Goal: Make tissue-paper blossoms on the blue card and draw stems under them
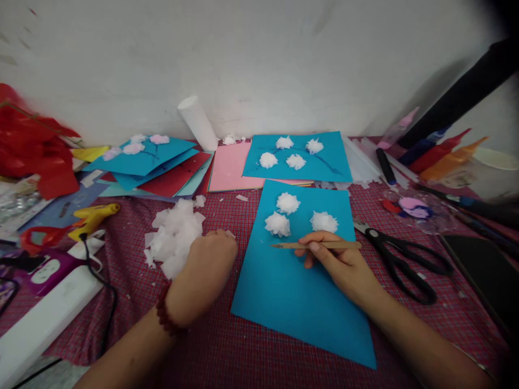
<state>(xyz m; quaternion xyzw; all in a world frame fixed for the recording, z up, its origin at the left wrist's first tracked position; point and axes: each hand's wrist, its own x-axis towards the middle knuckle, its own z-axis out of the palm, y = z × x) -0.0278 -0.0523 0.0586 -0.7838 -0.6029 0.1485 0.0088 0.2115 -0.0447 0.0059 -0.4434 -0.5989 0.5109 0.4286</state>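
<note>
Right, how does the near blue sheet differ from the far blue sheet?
The near blue sheet bears three white puffs; the far blue sheet bears four.
The far blue sheet shows a dark branch drawing; none shows on the near blue sheet, though the right hand hides part.
The near blue sheet points lengthwise toward you; the far blue sheet lies crosswise.
Both are bright blue with ruffled white puffs.

Black-handled scissors (395, 254) lie near a dark flat object (476, 275).
</note>
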